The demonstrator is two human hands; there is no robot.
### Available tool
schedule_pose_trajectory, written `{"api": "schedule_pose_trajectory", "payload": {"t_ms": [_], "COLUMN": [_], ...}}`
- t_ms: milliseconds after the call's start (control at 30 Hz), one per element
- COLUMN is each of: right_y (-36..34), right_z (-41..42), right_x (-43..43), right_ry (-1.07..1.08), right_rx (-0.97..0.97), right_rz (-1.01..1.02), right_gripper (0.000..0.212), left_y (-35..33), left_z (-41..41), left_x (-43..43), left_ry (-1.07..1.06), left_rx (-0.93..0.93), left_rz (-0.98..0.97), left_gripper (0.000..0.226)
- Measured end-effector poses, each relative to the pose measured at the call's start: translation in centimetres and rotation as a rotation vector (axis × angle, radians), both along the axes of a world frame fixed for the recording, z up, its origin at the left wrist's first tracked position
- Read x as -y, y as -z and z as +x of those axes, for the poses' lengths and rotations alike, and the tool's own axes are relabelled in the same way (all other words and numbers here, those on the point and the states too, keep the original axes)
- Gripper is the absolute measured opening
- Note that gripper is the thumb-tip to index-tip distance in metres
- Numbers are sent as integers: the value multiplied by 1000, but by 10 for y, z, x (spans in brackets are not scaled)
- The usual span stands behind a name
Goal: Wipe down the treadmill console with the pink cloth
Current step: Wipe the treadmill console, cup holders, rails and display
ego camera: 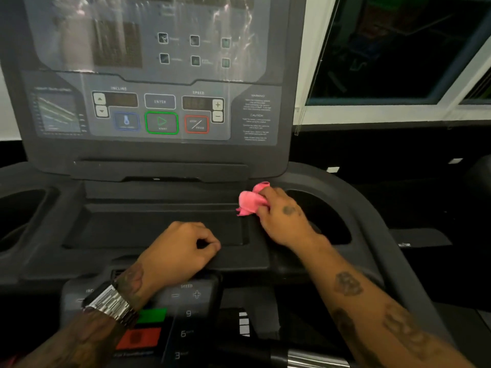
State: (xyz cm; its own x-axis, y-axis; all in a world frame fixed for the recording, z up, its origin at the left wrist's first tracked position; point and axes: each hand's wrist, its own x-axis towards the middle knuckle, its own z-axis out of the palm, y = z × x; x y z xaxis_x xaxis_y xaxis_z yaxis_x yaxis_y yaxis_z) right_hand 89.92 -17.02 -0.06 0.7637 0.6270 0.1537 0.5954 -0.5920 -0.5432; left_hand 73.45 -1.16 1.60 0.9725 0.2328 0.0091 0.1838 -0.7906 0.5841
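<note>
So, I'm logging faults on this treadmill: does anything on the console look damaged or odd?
Only the clear film over the upper display: it's wrinkled and catching glare. No visible cracks or spills; buttons look intact.

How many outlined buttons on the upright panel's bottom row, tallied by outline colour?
Blue: 1, the thermometer button
Green: 1, the start button
Red: 1, the stop/pause button
Total: 3
</note>
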Motion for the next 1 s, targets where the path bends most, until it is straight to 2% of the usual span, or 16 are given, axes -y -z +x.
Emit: {"api": "schedule_pose_trajectory", "payload": {"t_ms": [67, 300, 400, 600, 767, 867, 933, 1000], "right_y": [10, 19, 29, 41, 24, 30, 47, 56], "right_z": [-4, -47, -76, -79, -50, -54, -66, -71], "right_x": [-1, 48, 72, 129, 163, 140, 118, 105], "right_ry": [20, -85, -153, -320, -256, -331, -388, -399], "right_rx": [66, 70, 79, 102, 162, 315, 375, 423], "right_rz": [33, 154, 199, 150, 57, -70, -55, -21], "right_gripper": [38, 41, 50, 49, 55, 44, 29, 23], "left_y": [-1, -5, -8, -11, -10, -10, -11, -10], "left_z": [1, 4, 4, 2, 0, 2, 2, 1], "left_x": [0, 2, 5, 7, 6, 8, 7, 6], "left_ry": [-22, -103, -118, -106, -89, -110, -113, -104], "left_rx": [-10, -49, -72, -97, -94, -95, -99, -100], "left_rz": [12, -17, -31, -13, -34, -53, -65, -61], "left_gripper": [10, 11, 10, 10, 8, 7, 6, 7]}}
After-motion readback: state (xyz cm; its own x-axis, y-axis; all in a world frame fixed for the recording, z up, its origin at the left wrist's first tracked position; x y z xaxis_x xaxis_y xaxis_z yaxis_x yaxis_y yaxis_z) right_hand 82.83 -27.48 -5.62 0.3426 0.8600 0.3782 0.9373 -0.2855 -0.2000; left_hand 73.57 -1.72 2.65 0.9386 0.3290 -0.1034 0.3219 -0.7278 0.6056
